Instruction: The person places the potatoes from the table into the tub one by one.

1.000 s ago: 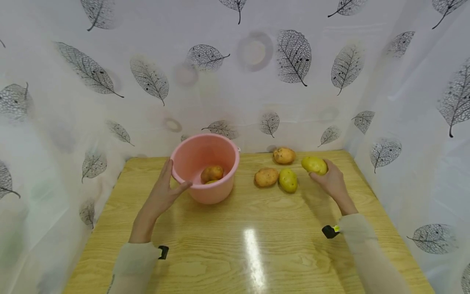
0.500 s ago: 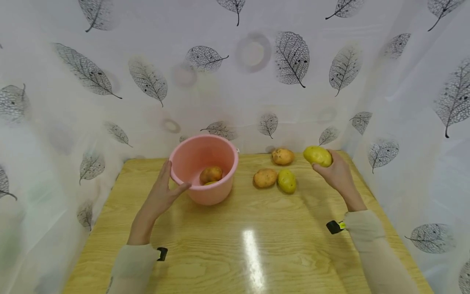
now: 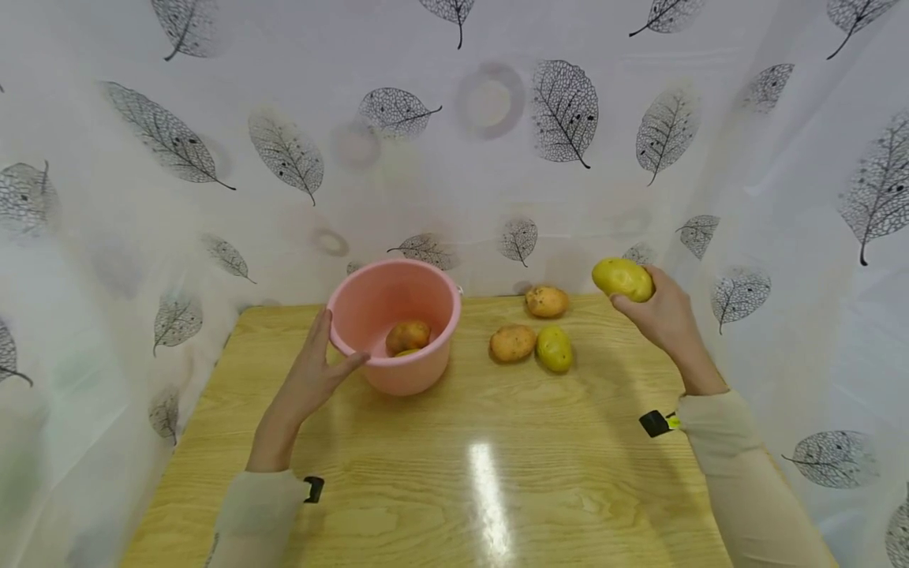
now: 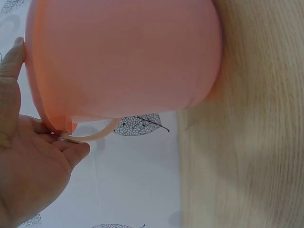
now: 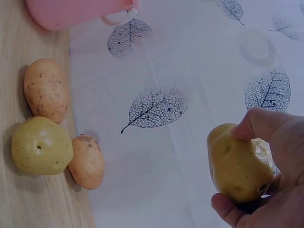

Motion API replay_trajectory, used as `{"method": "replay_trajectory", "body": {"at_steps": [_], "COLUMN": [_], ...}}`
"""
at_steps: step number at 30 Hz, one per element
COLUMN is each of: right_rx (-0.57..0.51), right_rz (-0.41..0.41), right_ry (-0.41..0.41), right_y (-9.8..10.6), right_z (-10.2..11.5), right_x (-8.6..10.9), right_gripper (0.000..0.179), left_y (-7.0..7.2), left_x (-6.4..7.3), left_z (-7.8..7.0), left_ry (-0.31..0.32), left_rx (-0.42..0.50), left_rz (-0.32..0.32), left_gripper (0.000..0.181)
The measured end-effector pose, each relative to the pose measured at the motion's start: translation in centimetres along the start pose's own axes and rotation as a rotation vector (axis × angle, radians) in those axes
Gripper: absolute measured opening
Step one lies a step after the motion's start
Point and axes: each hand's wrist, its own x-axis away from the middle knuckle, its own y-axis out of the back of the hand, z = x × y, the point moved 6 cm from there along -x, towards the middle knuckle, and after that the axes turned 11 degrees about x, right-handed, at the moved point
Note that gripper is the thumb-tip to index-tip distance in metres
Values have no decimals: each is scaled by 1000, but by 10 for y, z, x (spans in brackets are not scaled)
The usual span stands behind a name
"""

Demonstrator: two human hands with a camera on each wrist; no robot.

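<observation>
My right hand (image 3: pixel 671 315) grips a yellow-green potato (image 3: pixel 622 279) in the air above the table's right side. In the right wrist view the thumb lies on top of this potato (image 5: pixel 240 164) and fingers come round below. My left hand (image 3: pixel 307 383) holds the rim of a pink bucket (image 3: pixel 415 372) at its left, thumb at the front. The left wrist view shows fingers (image 4: pixel 76 153) bent at the bucket's handle joint. Inside the bucket lies a brown potato (image 3: pixel 408 337), with a bit of yellow below it.
Two brown potatoes, one in front (image 3: pixel 513 343) and one behind (image 3: pixel 547 301), and a yellow-green potato (image 3: pixel 554 349) lie right of the bucket on the wooden table (image 3: pixel 398 473). A leaf-print curtain (image 3: pixel 469 181) stands behind and along both sides.
My right hand has risen and moved slightly right with the yellow-green potato, away from the table. The left hand and the bucket stay in place.
</observation>
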Motion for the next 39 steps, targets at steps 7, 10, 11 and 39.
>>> {"method": "replay_trajectory", "body": {"at_steps": [7,10,11,39], "right_rx": [23,21,18,-86], "right_rz": [-8,-6,-6,91], "right_ry": [-4,-4,-4,113], "right_y": [5,5,4,-42], "right_z": [0,-2,-2,68], "right_x": [-2,-3,-3,-18], "right_gripper": [71,72,73,64], "left_y": [0,0,0,0], "left_x": [0,1,1,-1], "left_z": [-1,-3,-3,-3], "left_ry": [0,1,1,-6], "left_rx": [-11,-10,-10,-17], "left_rz": [1,1,2,1], "left_gripper": [109,109,109,107]}}
